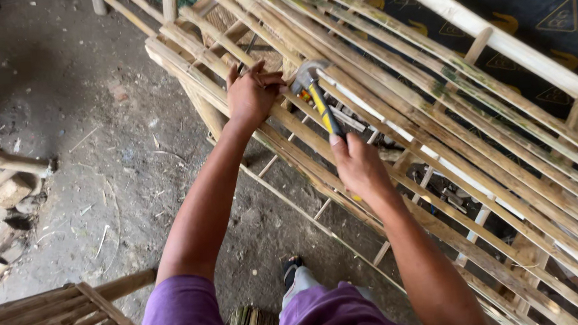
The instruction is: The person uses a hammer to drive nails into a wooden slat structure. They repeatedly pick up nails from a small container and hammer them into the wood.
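A long bamboo slatted frame (431,102) runs diagonally from top centre to bottom right. My left hand (251,95) rests on its near slats, fingers pinched close to the hammer head; whether they hold a nail I cannot tell. My right hand (358,169) grips the yellow-and-black handle of a claw hammer (315,92). The steel head sits just right of my left fingertips, over a slat.
A dirt floor (102,126) lies to the left. Wood blocks and a bamboo pole (5,164) sit at the left edge. Another slatted bamboo piece (53,320) is at bottom left. A dark printed sheet (532,18) lies behind the frame. My foot (295,274) stands below.
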